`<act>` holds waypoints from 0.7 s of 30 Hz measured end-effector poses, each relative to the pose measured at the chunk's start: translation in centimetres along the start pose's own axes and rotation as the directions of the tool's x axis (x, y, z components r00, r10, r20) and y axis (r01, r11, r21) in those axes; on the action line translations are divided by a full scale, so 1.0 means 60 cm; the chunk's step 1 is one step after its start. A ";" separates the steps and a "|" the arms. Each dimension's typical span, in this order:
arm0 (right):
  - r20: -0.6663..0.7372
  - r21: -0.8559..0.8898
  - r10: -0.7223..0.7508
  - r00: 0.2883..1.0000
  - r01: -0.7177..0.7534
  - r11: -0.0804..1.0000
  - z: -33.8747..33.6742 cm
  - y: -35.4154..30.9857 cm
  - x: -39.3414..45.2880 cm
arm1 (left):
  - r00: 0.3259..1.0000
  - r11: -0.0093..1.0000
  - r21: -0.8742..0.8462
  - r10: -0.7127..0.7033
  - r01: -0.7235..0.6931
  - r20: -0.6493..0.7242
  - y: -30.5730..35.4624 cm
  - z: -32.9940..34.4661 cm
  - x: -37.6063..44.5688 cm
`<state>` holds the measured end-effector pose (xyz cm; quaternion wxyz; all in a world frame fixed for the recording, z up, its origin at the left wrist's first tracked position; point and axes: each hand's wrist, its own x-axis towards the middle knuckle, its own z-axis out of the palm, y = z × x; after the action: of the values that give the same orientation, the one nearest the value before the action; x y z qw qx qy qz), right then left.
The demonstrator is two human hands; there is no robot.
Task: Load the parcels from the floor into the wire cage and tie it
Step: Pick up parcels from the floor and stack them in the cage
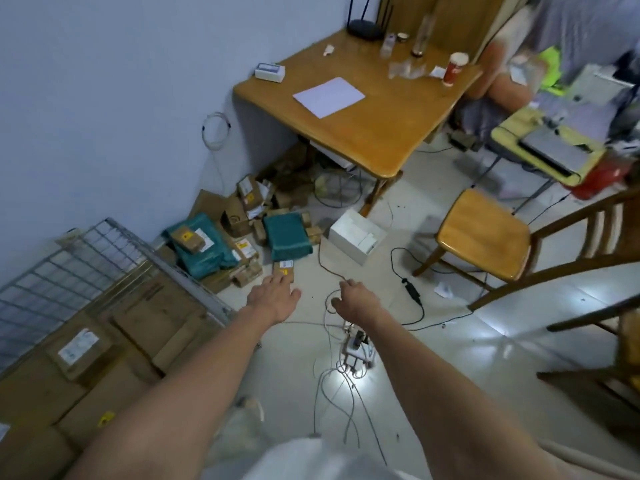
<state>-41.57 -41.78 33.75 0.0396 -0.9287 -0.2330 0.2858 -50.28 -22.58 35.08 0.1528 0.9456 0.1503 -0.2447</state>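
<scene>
Loading step: the left hand [275, 294], fingers straight, touches a small parcel [284, 270] at twelve o'clock. The right hand [353, 299] hangs loosely curled, empty. Next: grip it, carry to the cage [86, 258] at nine o'clock.

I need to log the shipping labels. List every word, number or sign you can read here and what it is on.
None can be read.
White label on the small brown parcel by the left hand: blurred.
Label on the big box in the wire cage: blurred.
Red cup on the table: print blurred.
</scene>
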 end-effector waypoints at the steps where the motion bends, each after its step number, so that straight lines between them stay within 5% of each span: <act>1: 0.008 -0.001 -0.004 1.000 0.004 1.000 -0.005 -0.012 0.019 | 1.000 1.000 -0.001 -0.012 0.012 0.011 -0.002 0.003 0.011; 21: 0.105 0.045 0.048 0.993 -0.053 0.998 -0.146 -0.058 0.395 | 0.983 0.991 -0.052 -0.115 0.123 0.140 -0.165 -0.117 0.377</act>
<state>-20.93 -27.36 29.63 0.0423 -0.9170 -0.2045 0.3399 -32.03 -6.33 27.30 0.1765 0.9108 0.2033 -0.3129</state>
